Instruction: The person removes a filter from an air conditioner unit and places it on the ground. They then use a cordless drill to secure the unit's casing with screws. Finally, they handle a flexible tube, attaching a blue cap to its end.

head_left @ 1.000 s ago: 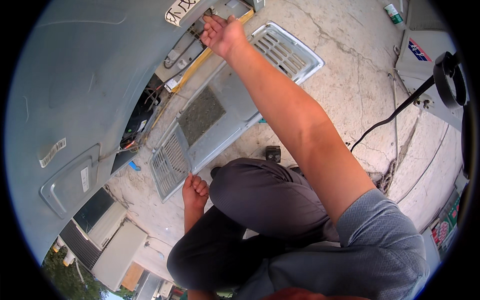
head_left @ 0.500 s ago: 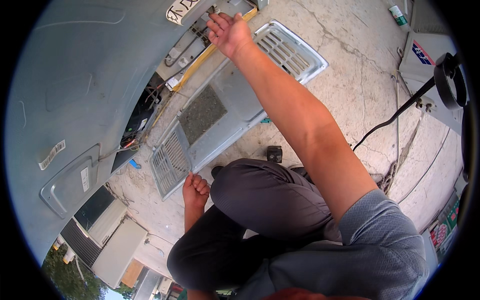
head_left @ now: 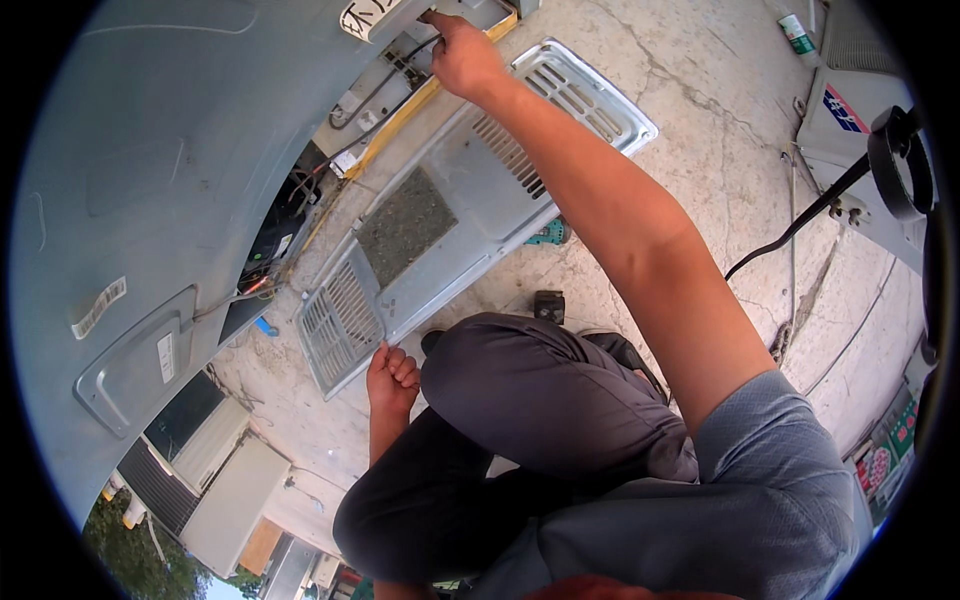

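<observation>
while the person crouches on the cracked concrete floor (head_left: 700,110), the right hand (head_left: 462,55) reaches far forward into the open side of the large grey unit (head_left: 150,150), its fingers bent down onto the wiring (head_left: 385,85) near a white label plate (head_left: 372,15); whether it pinches a wire i cannot tell. a yellow bar (head_left: 420,105) runs just beneath the hand. the left hand (head_left: 392,372) is curled into a loose fist, holding nothing, resting beside the left knee and touching the lower edge of the detached grey vented panel (head_left: 450,230), which lies flat on the floor between the unit and the knees. a black cable (head_left: 790,228) crosses the floor at the right.
</observation>
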Tool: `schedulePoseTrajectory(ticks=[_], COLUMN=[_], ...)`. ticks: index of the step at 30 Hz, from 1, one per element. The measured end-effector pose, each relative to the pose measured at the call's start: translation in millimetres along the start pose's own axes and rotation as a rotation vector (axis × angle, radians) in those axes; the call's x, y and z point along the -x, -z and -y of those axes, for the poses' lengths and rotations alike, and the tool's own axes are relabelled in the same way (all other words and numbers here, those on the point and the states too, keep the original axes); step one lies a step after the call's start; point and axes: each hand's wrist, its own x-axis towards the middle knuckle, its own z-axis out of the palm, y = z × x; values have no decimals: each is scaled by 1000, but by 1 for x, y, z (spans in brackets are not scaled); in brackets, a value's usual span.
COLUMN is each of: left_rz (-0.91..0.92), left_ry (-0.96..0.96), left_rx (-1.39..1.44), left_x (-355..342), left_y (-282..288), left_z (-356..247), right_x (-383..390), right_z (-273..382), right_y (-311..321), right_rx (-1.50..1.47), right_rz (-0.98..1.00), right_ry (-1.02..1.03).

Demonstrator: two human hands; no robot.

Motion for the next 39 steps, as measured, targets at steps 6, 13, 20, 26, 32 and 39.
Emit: schedulePoseTrajectory(ticks=[6,13,20,26,32,39], left_rz=[7,1,25,-9,-17,70], left_ry=[-34,-38,-12,-41,-156,-242], left_rx=[-19,-42,-66,-52,14,43], left_x=[-2,-1,-5,-2,10,12], left_y=[4,1,4,-1,-17,-21], left_z=[1,-2,-2,-3,-7,-25], right_x=[21,67,79,106,220,193], right_z=[26,29,32,18,31,26], right_y=[35,65,80,83,119,114], right_rx=[-1135,-1833,-1940,-1550,-685,-734], right_rz=[204,372,376,306,-248,-134], right_ry=[-703,-668,-675,-756,-682,-797])
